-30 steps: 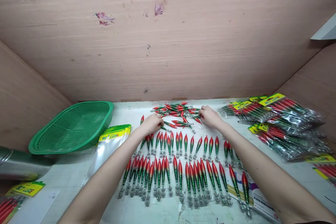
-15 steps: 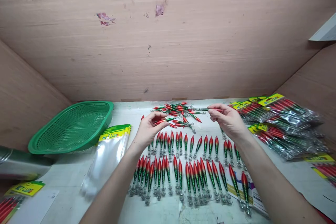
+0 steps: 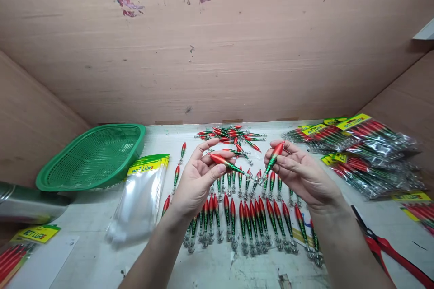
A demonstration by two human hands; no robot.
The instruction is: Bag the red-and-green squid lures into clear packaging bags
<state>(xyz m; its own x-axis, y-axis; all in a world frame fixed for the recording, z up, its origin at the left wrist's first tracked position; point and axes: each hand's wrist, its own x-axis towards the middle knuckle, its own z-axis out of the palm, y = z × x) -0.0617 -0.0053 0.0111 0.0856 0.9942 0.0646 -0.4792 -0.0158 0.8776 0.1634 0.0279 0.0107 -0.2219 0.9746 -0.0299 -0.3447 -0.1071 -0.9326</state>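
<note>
Between finger and thumb, my left hand (image 3: 200, 176) pinches a red and green fishing lure (image 3: 226, 162), its hooked end pointing right and slightly down. My right hand (image 3: 300, 171) grips a second red and green lure (image 3: 274, 159), tilted with the red tip up and the hooks down to the left. The hook ends of the two lures come close together; whether they touch I cannot tell. Below the hands stand rows of matching lures (image 3: 252, 223) side by side, partly hidden by my arms. Behind them lies a loose heap of lures (image 3: 233, 133).
A green plastic basket (image 3: 47, 185) sits at the left, beside a stack of clear header bags (image 3: 140, 203). Filled lure packs (image 3: 366, 144) pile up at the right. Red-handled pliers (image 3: 383, 244) lie near my right forearm. Board walls (image 3: 217, 76) enclose the table.
Both hands have come nearer to me and closer together. The lures have turned so that their hook ends meet in the middle. The view has shifted slightly, and the pliers now show.
</note>
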